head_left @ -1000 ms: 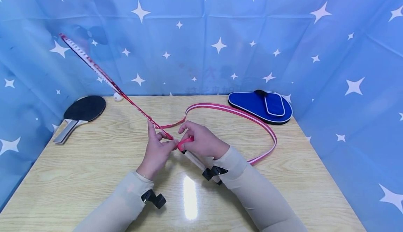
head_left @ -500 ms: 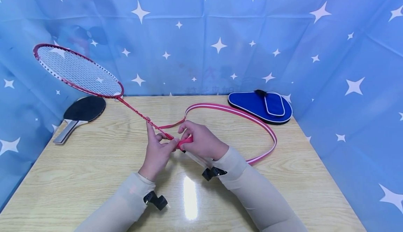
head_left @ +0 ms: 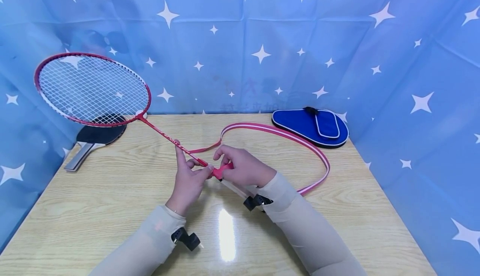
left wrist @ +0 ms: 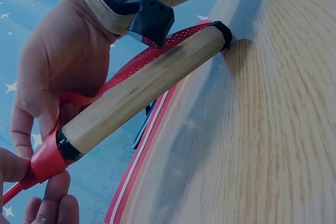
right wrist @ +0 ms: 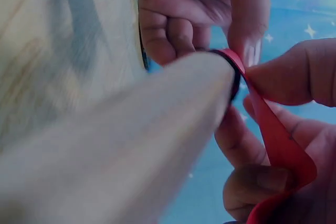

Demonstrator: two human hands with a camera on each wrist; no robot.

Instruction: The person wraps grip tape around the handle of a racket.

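Note:
A red badminton racket (head_left: 160,132) slants up to the left in the head view, its strings facing me. Its bare wooden handle (left wrist: 142,87) has black bands at both ends. My left hand (head_left: 188,183) pinches the racket where shaft and handle meet. Red grip tape (left wrist: 48,158) goes round the handle's top end. My right hand (head_left: 245,168) holds the free part of that tape between curled fingers, beside the handle. In the right wrist view, the right thumb (right wrist: 294,72) presses the tape by the black band. Part of the handle is hidden behind my right hand in the head view.
A long pink strip (head_left: 277,131) with a white stripe curves over the wooden table (head_left: 112,209) and passes behind the right forearm. At the back left lies a table tennis bat (head_left: 84,155), with a white ball partly behind the racket. A blue bat case (head_left: 296,122) lies back right.
The racket has turned about its long axis: its head was edge-on and now shows its string face. Both hands have stayed nearly in place, still holding racket and tape.

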